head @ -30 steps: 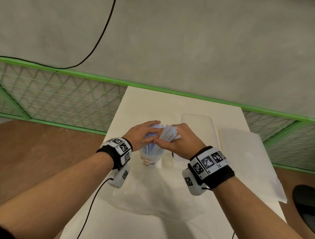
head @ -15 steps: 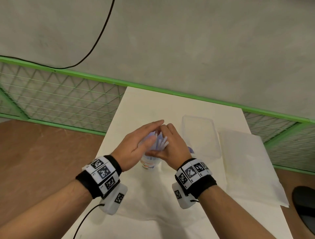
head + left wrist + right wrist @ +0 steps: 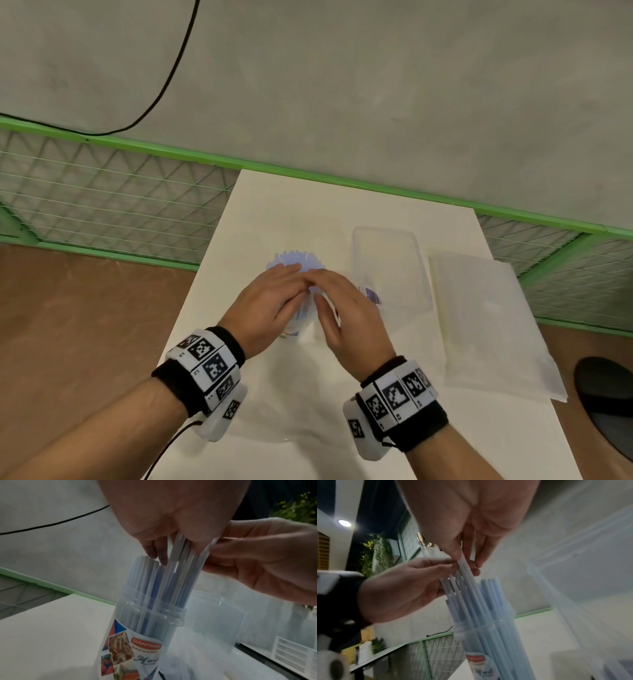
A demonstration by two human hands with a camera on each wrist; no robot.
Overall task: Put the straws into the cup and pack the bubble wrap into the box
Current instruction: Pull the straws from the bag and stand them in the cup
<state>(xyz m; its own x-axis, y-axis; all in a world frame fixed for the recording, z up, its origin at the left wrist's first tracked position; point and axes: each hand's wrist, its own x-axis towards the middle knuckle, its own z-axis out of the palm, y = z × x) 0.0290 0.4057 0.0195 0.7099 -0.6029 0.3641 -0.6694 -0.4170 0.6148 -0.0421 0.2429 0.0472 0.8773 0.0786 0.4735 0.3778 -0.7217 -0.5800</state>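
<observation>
A bunch of pale blue straws stands in a clear plastic cup with a printed label, at the middle of the white table. Both hands close round the bunch's upper part from either side. My left hand has fingers and thumb around several straws. My right hand pinches straws between thumb and fingers. The hands hide most of the cup in the head view. A clear, empty box sits just right of the cup. A folded white sheet of bubble wrap lies right of the box.
A thin clear plastic sheet lies on the table between my wrists and the cup. A green mesh fence runs behind and left of the table. A dark round object sits off the table's right edge.
Both wrists drew back toward me and the hands flattened over the cup. The tilted bundle has dropped deeper and now stands fanned out past my fingertips.
</observation>
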